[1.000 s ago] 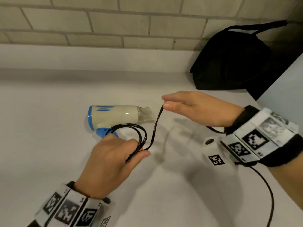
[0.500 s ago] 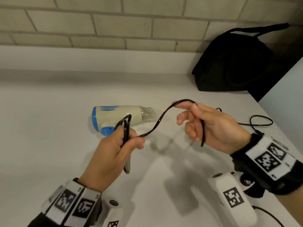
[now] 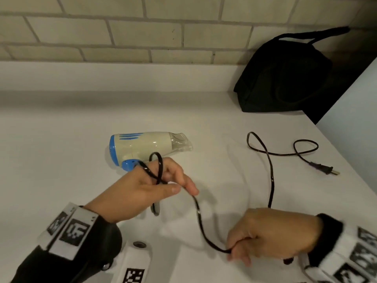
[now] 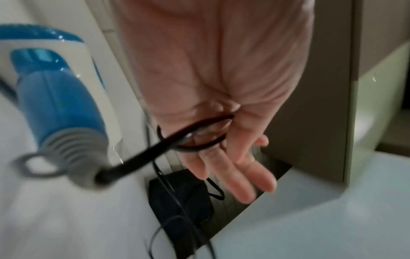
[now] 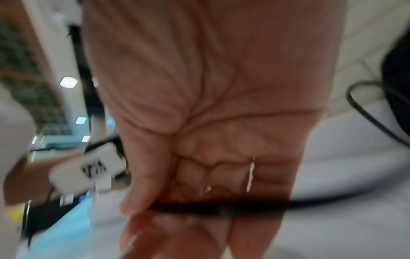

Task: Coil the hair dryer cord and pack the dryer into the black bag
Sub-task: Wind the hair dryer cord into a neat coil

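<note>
The cream and blue hair dryer [image 3: 146, 145] lies on its side on the white counter [image 3: 61, 170], nozzle pointing right. My left hand [image 3: 179, 188] is just in front of its blue handle [image 4: 55, 105] and pinches a few small loops of the black cord [image 3: 199, 213] between thumb and fingers; the loops [image 4: 199, 136] hang round the fingers. The cord sags from there to my right hand [image 3: 236, 252], which pinches it low and near me. Past that hand the cord runs back, curls twice and ends at the plug [image 3: 324, 169]. The black bag [image 3: 285, 78] stands at the back right.
A brick wall with a white ledge runs along the back of the counter. A pale panel [image 3: 357, 111] closes off the right side just beyond the plug and the bag. The right wrist view is blurred.
My right hand has dropped from beside the dryer's nozzle to low and near me, further along the cord. The loops in my left hand stay bunched. The plug end has come into view.
</note>
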Available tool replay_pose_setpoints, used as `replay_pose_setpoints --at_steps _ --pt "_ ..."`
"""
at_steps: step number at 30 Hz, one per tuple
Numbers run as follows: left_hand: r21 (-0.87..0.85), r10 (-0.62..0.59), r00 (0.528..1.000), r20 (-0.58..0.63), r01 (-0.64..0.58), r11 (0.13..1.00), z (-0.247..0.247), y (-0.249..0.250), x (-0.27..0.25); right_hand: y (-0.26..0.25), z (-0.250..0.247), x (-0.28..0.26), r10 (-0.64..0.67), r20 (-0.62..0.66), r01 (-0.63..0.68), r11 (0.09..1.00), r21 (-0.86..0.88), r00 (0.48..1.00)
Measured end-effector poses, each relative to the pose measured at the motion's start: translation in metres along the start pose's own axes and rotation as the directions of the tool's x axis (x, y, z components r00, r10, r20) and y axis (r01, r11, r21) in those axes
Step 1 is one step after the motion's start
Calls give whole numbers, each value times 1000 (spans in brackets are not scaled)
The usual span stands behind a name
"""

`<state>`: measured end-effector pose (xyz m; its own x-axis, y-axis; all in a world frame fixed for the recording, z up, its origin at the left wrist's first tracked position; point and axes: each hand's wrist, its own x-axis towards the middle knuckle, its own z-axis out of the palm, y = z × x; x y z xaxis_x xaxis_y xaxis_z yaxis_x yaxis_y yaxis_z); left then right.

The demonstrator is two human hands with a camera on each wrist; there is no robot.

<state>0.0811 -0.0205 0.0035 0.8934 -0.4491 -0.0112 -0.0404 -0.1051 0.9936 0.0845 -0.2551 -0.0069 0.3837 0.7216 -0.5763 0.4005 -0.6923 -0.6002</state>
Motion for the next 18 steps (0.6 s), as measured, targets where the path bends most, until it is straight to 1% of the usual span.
replay_pose_setpoints --at_steps 1,2,3,4,5,6,7,8,9,10,11,12,13,14,15,16,17,18 --pt "-81 17 999 29 -14 997 -1 3 -2 4 4 5 36 -10 -37 987 -155 999" --pt "-188 21 1000 15 -18 982 -3 5 -2 7 6 10 60 -27 -65 961 -267 998" --pt "-297 7 1000 -30 -15 955 -5 4 -2 8 8 14 70 -40 -79 945 -317 997" --pt "-386 -9 997 -83 -24 922 -6 4 -1 8 8 17 73 -35 -80 950 -302 997" --pt "-448 -17 992 -129 -43 893 -7 4 1 7 8 19 68 -24 -72 976 -206 997" --pt "-489 -23 988 -154 -56 871 -7 4 2 6 7 21 60 -3 -60 998 -26 998" --pt "-519 -30 987 -160 -58 853 -6 4 4 5 6 24 30 34 -37 977 209 999" --pt "-540 -40 987 -157 -51 840 -5 2 5 3 5 25 -39 43 16 896 444 998" --pt "-550 -53 988 -146 -36 834 -3 1 6 1 2 26 -112 -1 88 770 631 994" --pt "-553 -69 989 -133 -16 833 -1 0 7 -1 0 28 -155 -81 160 618 770 985" --pt "-555 -82 990 -114 5 832 2 -1 7 -4 -1 28 -164 -159 218 451 866 974" --pt "-560 -90 991 -95 22 828 3 -3 7 -7 -3 28 -125 -234 261 291 920 964" --pt "-570 -93 993 -74 34 821 4 -5 8 -10 -5 29 -48 -303 306 153 939 952" --pt "-587 -95 994 -56 44 809 4 -7 9 -11 -6 30 71 -363 358 69 931 929" --pt "-615 -92 995 -45 45 787 4 -8 9 -10 -7 31 214 -409 409 46 911 887" --pt "-649 -80 996 -41 34 760 4 -8 9 -9 -6 32 337 -444 448 70 892 831" --pt "-678 -73 996 -52 18 735 5 -6 10 -7 -3 34 430 -472 463 132 876 770" --pt "-698 -79 994 -79 1 716 5 -4 10 -7 -2 36 481 -503 437 251 864 718"
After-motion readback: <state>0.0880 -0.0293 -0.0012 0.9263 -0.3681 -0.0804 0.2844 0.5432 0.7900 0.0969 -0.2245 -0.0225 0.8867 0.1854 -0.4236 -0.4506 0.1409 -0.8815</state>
